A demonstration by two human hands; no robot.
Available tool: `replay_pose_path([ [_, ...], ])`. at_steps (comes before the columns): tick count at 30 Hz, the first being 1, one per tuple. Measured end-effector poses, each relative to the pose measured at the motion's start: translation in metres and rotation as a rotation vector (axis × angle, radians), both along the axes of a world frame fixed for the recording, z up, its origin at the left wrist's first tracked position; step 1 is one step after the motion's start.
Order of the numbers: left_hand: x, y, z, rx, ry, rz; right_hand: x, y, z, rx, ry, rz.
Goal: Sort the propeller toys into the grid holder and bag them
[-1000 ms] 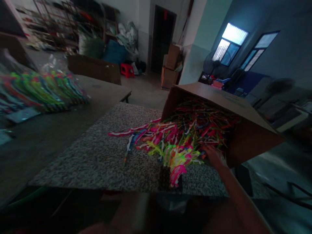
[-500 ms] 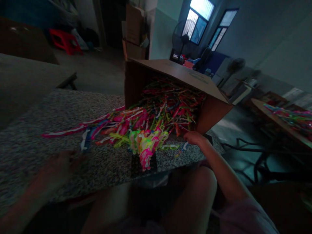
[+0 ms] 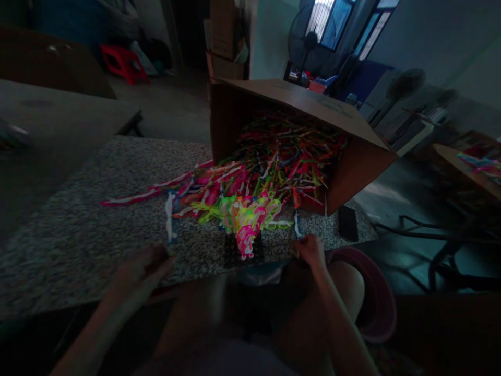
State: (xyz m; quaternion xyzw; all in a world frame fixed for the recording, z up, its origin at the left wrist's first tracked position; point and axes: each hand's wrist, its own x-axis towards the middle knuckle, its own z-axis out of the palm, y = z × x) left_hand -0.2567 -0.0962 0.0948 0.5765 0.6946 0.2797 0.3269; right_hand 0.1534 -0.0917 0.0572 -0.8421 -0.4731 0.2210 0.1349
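Observation:
A cardboard box (image 3: 305, 151) lies on its side on a speckled granite-look slab (image 3: 78, 245), its open mouth facing me. A tangle of thin neon plastic strips (image 3: 250, 193) spills from it across the slab. My left hand (image 3: 141, 271) is at the slab's front edge, shut on a blue-and-white strip (image 3: 170, 219) standing up from it. My right hand (image 3: 307, 250) holds a similar thin strip (image 3: 297, 225) near the box's lower corner. The strips' lower ends are hidden in my fingers.
A black phone-like slab (image 3: 348, 223) lies right of the box. A pink basin (image 3: 378, 297) stands beside my knee. Further off are a grey table (image 3: 58, 99), a red stool (image 3: 123, 62), stacked cartons (image 3: 223, 42), a fan (image 3: 307, 42) and a side table with coloured strips (image 3: 479, 169).
My view has swung left and down. My right hand has left the box's mouth for the slab's front edge, and my left hand has moved right, with an upright strip now showing in each.

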Motion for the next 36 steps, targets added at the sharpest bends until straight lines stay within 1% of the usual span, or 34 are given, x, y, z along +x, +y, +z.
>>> replay_pose_path([
  [2,0.033,-0.006,-0.004,0.052,-0.156,-0.030,-0.005,-0.005,-0.004,0.076,0.111,-0.015],
  [4,0.064,-0.005,-0.015,0.174,-0.233,-0.020,-0.014,-0.010,-0.005,0.252,0.318,-0.032],
  [5,0.076,-0.002,-0.022,0.236,-0.245,-0.032,-0.021,-0.013,-0.004,0.361,0.432,-0.028],
  [7,0.095,0.006,-0.035,0.335,-0.224,-0.090,-0.040,-0.015,-0.004,0.524,0.590,0.043],
  [8,0.101,0.010,-0.041,0.369,-0.198,-0.115,-0.051,-0.014,-0.003,0.564,0.623,0.098],
  [10,0.109,0.017,-0.050,0.412,-0.132,-0.141,-0.072,-0.009,-0.001,0.598,0.614,0.196],
  [13,0.114,0.023,-0.057,0.442,-0.045,-0.176,-0.094,0.001,0.001,0.608,0.517,0.286],
  [16,0.116,0.024,-0.062,0.487,0.054,-0.222,-0.105,0.008,0.003,0.569,0.374,0.352],
  [19,0.117,0.022,-0.065,0.526,0.132,-0.199,-0.109,0.012,0.005,0.520,0.262,0.346],
  [21,0.117,0.021,-0.066,0.529,0.157,-0.177,-0.111,0.014,0.008,0.491,0.245,0.311],
  [23,0.117,0.020,-0.067,0.521,0.157,-0.183,-0.112,0.016,0.012,0.447,0.228,0.289],
  [26,0.117,0.021,-0.068,0.507,0.151,-0.194,-0.110,0.020,0.016,0.389,0.209,0.312],
  [28,0.118,0.021,-0.069,0.496,0.172,-0.189,-0.109,0.020,0.014,0.378,0.205,0.357],
  [31,0.119,0.022,-0.070,0.472,0.199,-0.198,-0.109,0.017,0.006,0.381,0.201,0.412],
  [33,0.116,0.021,-0.069,0.448,0.181,-0.192,-0.111,0.014,0.001,0.376,0.209,0.416],
  [36,0.107,0.020,-0.067,0.412,0.103,-0.139,-0.114,0.010,-0.001,0.364,0.206,0.408],
])
